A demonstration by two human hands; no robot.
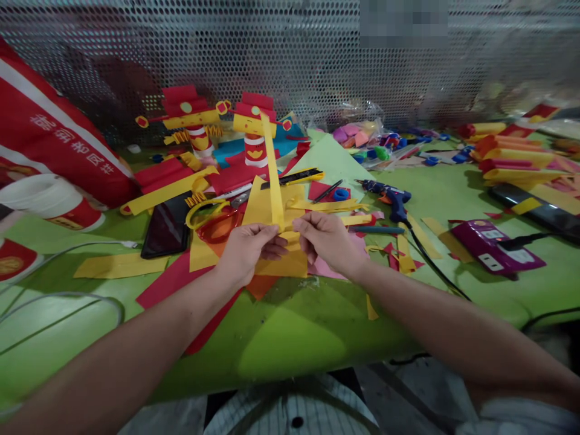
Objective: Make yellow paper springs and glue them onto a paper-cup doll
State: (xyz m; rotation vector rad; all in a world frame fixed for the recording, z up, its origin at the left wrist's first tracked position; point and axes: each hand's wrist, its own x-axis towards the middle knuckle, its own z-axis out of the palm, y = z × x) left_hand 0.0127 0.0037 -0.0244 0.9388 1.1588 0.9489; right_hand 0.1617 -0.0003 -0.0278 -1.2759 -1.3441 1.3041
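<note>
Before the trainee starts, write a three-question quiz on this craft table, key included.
1. Which hand pinches the lower end of the long yellow paper strip?

2. True or false: the dark blue plastic glue gun with a black cord is being held.

3. Which lies to the left of the strip?
A) the flat black smartphone
B) the purple plastic power block
C) the glue gun

Key:
1. The left hand.
2. False; it lies on the green-covered table.
3. A.

a dark button (297, 422) sits on the pale, dark-striped garment (326, 414); forearms (176, 323) are bare.
</note>
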